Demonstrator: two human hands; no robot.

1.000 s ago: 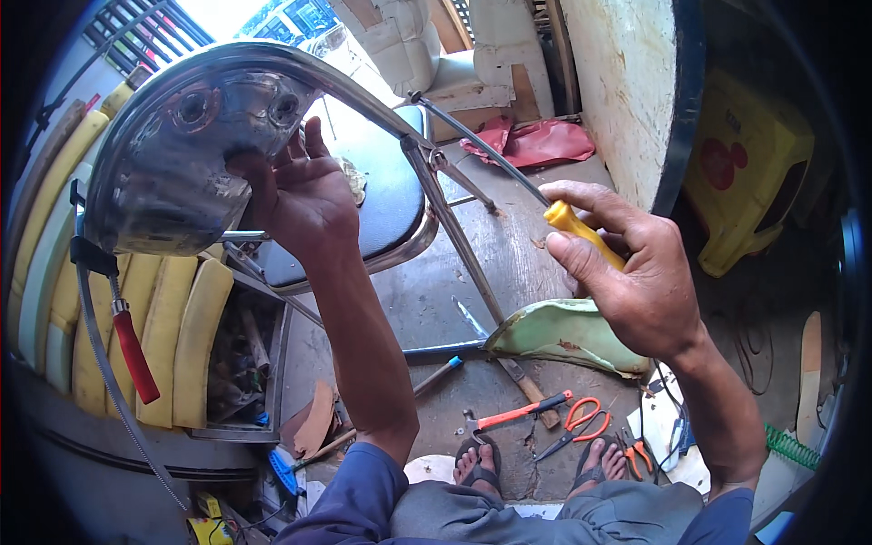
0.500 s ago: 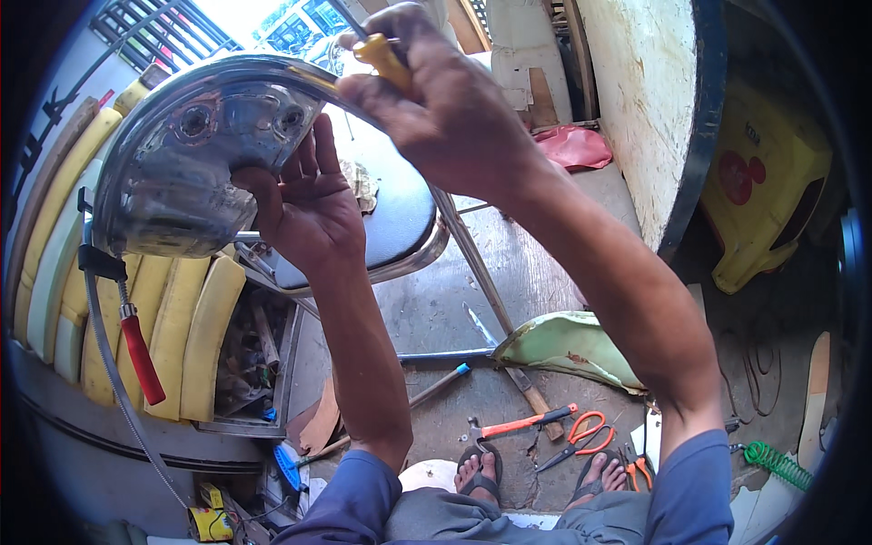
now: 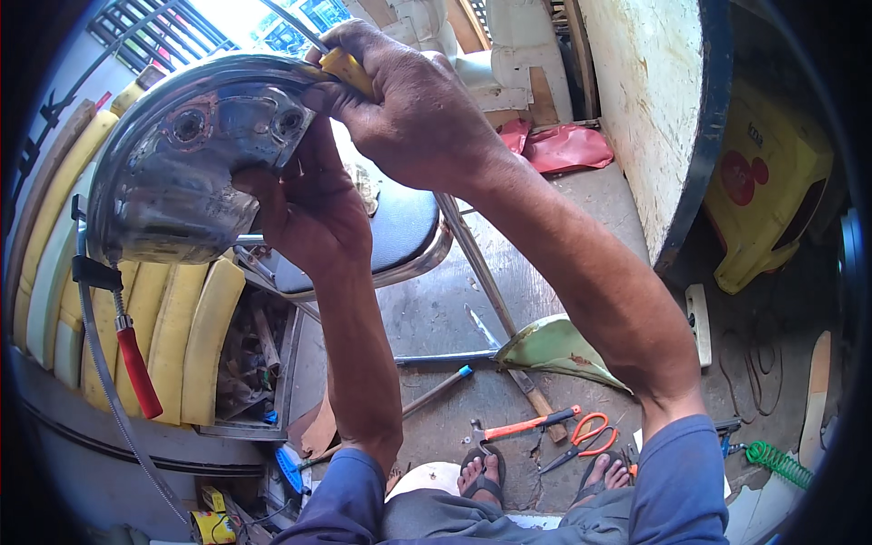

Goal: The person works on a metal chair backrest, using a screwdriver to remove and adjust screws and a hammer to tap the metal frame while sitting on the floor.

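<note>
A curved, shiny metal shell (image 3: 186, 173) with a rolled rim and two round holes fills the upper left, its hollow face toward me. My left hand (image 3: 313, 213) grips its right side, thumb against the face and fingers up by the corner. At the rim's right end, my right hand (image 3: 409, 109) is closed round the yellow handle of a screwdriver (image 3: 345, 71), whose shaft points up and left. The shaft's tip is out of sight. By the shell's lower left edge is a clamp (image 3: 98, 271) with a red handle.
Curved yellow foam strips (image 3: 168, 341) stand behind the shell. A padded chair (image 3: 404, 222) is beyond my left hand. On the floor lie a hammer (image 3: 522, 425), orange-handled scissors (image 3: 581, 442) and a pale green curved panel (image 3: 559, 350). A white board (image 3: 640, 109) stands at right.
My right hand and the screwdriver have moved down and left onto the shell's rim. The shell has shifted slightly left; my left hand keeps its hold.
</note>
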